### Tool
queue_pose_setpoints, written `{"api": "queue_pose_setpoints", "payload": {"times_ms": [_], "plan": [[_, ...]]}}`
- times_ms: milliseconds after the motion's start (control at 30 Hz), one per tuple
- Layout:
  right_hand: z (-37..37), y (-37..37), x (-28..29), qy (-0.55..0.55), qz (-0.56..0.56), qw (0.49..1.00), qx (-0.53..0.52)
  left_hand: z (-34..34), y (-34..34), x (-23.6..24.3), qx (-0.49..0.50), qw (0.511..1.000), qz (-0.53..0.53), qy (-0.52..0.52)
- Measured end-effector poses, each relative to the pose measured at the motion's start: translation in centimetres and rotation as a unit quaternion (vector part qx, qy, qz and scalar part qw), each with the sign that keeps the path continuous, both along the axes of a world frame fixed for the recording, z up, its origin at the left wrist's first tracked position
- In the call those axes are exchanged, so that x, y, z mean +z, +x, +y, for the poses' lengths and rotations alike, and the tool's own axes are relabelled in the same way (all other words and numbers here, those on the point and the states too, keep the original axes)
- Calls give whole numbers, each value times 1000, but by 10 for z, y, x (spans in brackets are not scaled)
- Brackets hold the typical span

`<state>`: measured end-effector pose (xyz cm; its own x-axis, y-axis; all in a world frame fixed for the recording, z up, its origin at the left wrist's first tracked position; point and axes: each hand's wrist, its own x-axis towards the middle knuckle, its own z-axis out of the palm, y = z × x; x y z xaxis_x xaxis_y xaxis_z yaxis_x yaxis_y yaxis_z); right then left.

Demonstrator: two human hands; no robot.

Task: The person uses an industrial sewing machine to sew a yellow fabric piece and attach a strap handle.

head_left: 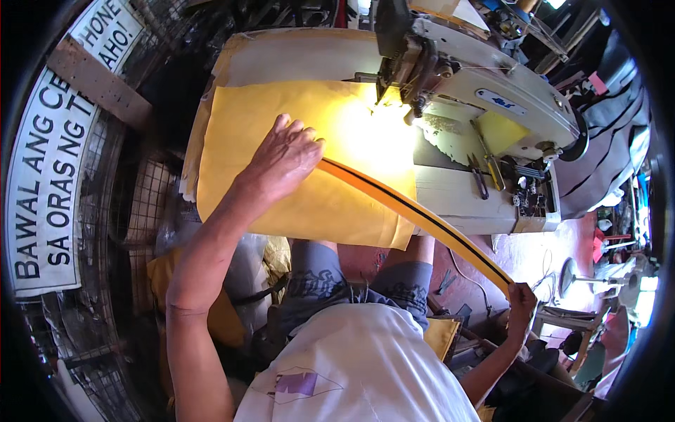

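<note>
A long orange-yellow strip with a black line along its middle stretches between my hands, bowing slightly. My left hand, fingers curled closed, grips its upper end above a large yellow sheet of material. Off to the lower right, my right hand pinches the other end, out past the table's front edge. The yellow sheet lies on the sewing table, its right part under the lit needle area of a sewing machine. Glare washes out the spot around the needle.
On the machine bed lie a yellow-handled screwdriver, dark snips or pliers and small metal parts. A wire grille and a lettered white sign stand at left. Dark cloth hangs at right; a fan stands beyond.
</note>
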<state>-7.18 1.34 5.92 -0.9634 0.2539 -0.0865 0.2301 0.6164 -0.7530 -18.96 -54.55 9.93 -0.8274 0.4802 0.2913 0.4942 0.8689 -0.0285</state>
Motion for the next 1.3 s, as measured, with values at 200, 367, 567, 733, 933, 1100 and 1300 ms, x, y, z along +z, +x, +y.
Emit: {"api": "queue_pose_setpoints", "payload": {"times_ms": [200,367,567,733,933,1100,1300], "plan": [[20,12,3,21,-9,1000,-19,19,-31,6,40,995,89,-16],[5,20,21,106,-230,965,59,49,-29,-14,-3,956,143,257],[-104,-49,16,86,53,959,265,80,-16,-58,-83,968,58,229],[-215,-127,16,-58,129,931,336,79,-11,-59,-65,962,59,260],[-268,-205,17,-142,32,921,362,82,-14,-57,-47,939,65,336],[-273,-243,4,-96,10,891,444,82,-25,-61,-48,948,20,313],[-278,-256,-4,7,63,897,438,88,-63,-65,83,920,-67,377]]}}
